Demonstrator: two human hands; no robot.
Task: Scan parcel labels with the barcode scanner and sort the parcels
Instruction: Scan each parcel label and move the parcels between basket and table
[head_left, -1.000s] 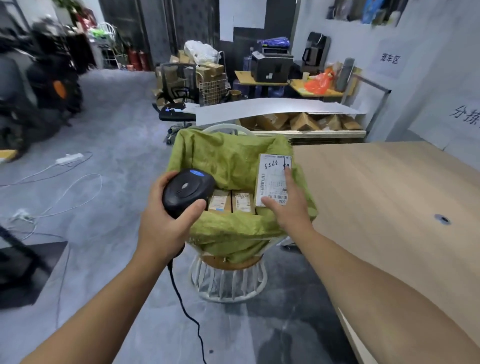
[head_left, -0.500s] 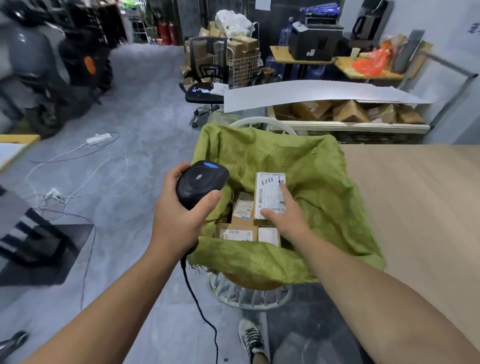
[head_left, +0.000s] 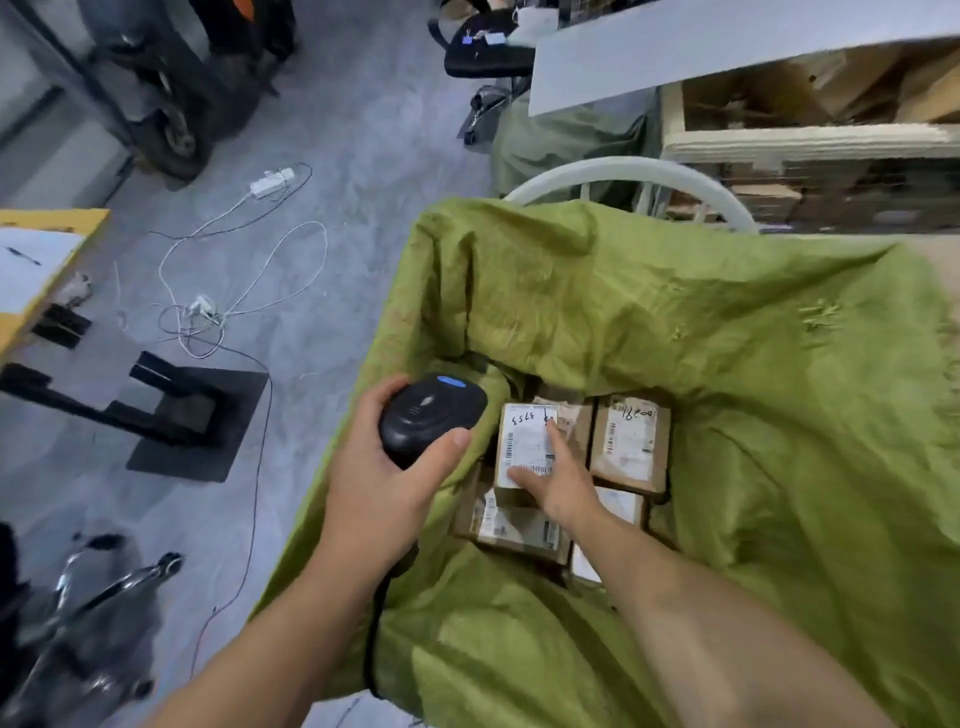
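Note:
My left hand (head_left: 384, 488) grips the black barcode scanner (head_left: 431, 415), its head with a blue button pointing at the sack's contents. My right hand (head_left: 558, 480) holds a small cardboard parcel (head_left: 524, 444) with a white label and handwritten digits, thumb at the label's lower edge and forefinger along its right side. The parcel sits low inside the open green sack (head_left: 675, 332), among several other labelled brown parcels such as the parcel to the right (head_left: 631, 441) and the parcel just below (head_left: 514, 525).
The sack hangs on a white round frame (head_left: 628, 171). The scanner's black cable (head_left: 371, 639) drops past the sack's near edge. White cords and a power strip (head_left: 270, 182) lie on the grey floor to the left, beside a black stand base (head_left: 197, 415). Shelves of cardboard boxes (head_left: 810, 114) stand behind.
The view has tilted down and closer over the sack. My right hand has lowered the labelled parcel down among the other parcels. The left hand keeps the scanner beside it.

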